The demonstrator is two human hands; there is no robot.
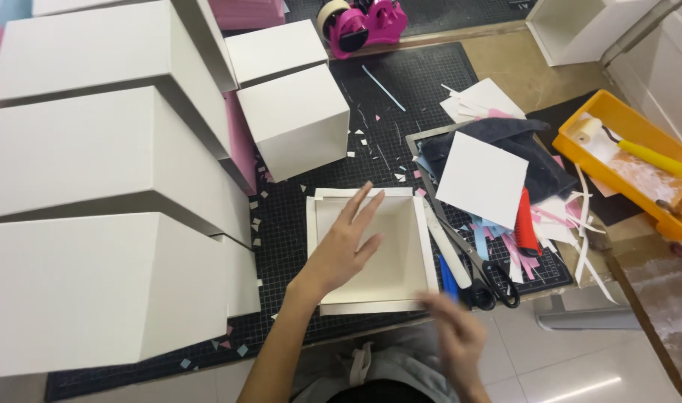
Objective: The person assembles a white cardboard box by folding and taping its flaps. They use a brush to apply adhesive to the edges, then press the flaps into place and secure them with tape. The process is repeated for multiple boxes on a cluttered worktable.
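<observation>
A: Item one, shallow white tray. Location?

B: Flat on the black cutting mat, just right of the stacked white boxes. The left hand lies directly on it, palm down inside the tray's floor, fingers spread wide and straight, pointing toward the tray's far edge. Nothing gripped; it only presses.

A: Right hand?

B: The right hand is blurred, at the tray's near right corner, over the mat's edge. Fingers look loosely open; whether it touches the tray, I cannot tell. It holds nothing visible.

A: Items around the tray?

B: Scissors just right of it, handles toward the person. A white paper square beyond the scissors, resting on dark cloth. Small white cube box behind the tray. Pink tape dispenser well behind. Yellow roller tray far right.
</observation>
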